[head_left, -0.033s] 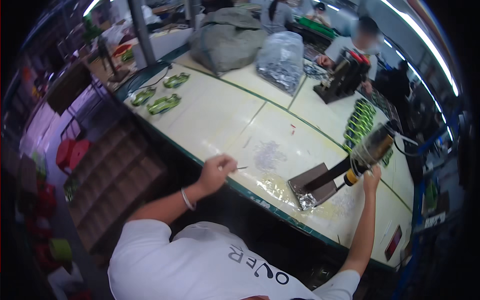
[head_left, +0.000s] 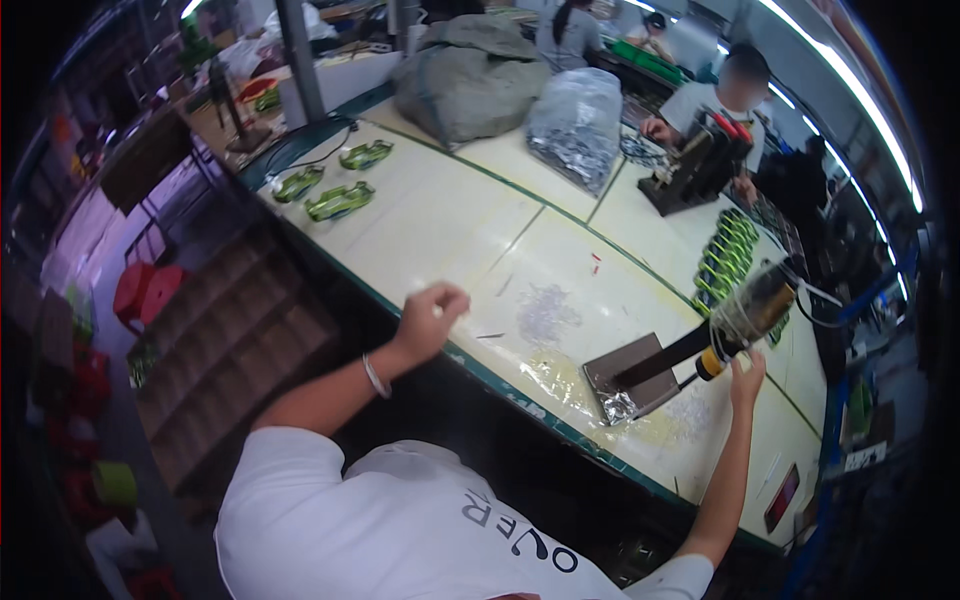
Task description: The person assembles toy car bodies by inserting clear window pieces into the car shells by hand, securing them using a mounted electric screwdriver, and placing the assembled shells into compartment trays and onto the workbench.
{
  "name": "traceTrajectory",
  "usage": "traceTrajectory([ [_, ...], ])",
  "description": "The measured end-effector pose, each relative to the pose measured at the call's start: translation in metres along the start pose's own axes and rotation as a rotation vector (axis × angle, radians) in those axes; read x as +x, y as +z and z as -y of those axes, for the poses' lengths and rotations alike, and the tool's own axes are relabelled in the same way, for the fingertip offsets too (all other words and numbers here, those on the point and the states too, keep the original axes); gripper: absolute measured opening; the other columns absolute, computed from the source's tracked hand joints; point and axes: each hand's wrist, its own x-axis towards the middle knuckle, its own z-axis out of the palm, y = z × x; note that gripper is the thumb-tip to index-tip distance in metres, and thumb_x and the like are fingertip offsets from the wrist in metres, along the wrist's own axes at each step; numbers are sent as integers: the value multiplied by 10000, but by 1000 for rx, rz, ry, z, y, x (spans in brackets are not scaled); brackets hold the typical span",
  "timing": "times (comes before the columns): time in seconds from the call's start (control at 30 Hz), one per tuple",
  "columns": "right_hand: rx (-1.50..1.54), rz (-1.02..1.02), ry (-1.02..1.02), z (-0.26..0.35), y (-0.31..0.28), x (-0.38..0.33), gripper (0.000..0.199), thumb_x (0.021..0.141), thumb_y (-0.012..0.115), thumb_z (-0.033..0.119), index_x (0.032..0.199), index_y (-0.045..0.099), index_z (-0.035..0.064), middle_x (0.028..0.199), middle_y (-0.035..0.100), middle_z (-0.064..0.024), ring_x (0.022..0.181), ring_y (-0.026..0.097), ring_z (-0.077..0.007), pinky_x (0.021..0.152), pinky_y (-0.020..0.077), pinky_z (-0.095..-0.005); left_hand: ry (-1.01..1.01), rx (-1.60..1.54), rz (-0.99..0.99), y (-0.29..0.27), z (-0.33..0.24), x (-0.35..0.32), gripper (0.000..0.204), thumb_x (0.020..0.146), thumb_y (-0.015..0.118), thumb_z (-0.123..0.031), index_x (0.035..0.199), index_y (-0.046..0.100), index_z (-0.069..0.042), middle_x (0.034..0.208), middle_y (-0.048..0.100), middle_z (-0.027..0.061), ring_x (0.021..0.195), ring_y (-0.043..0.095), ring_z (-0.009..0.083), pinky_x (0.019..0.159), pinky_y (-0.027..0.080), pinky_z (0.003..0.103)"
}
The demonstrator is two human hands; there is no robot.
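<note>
My left hand (head_left: 432,318) is curled into a loose fist just above the pale worktable (head_left: 430,225), near its front edge. A thin dark sliver (head_left: 490,335) lies on the table right beside it, and a patch of small silvery bits (head_left: 545,312) is a little farther in. My right hand (head_left: 746,376) reaches up to the yellow-and-black handle (head_left: 711,363) of a small hand press (head_left: 630,380) with a grey base plate, fingers closed at the handle's end. A plastic-wrapped cylinder (head_left: 755,300) sits above the handle.
Green looped parts (head_left: 338,200) lie at the table's far left and in a stack (head_left: 728,258) at the right. A grey sack (head_left: 470,80) and a clear bag of metal pieces (head_left: 578,125) stand at the back. Another person (head_left: 715,100) works at a black press. Brown steps (head_left: 225,340) and red stools (head_left: 140,290) are on the left.
My left hand has lifted slightly off the table and curled shut, leaving the thin sliver lying beside it. My right hand stays at the handle.
</note>
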Motion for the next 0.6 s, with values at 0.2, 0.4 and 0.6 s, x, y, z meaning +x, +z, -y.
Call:
traceTrajectory([
  [0.2,426,14,550,1,-56,-109,244,759,541,64,980,525,-39,911,551,-93,832,515,-169,723,406,-263,209,1116,-261,-106,93,105,490,652,620,-222,1079,462,-40,1079,454,132,1079,359,297,914,275,405],
  [0.4,614,10,702,96,-97,-173,198,781,531,88,959,538,2,838,557,-32,750,511,-85,617,397,-207,35,1226,-63,-140,116,115,186,707,561,-153,824,527,-12,871,568,123,874,512,265,761,380,375],
  [0.6,825,962,153,238,-118,-170,289,669,651,135,906,578,-13,926,580,-91,869,542,-188,779,409,-277,-45,383,73,-82,28,56,64,756,541,-60,760,529,2,639,539,74,575,514,136,533,394,258],
])
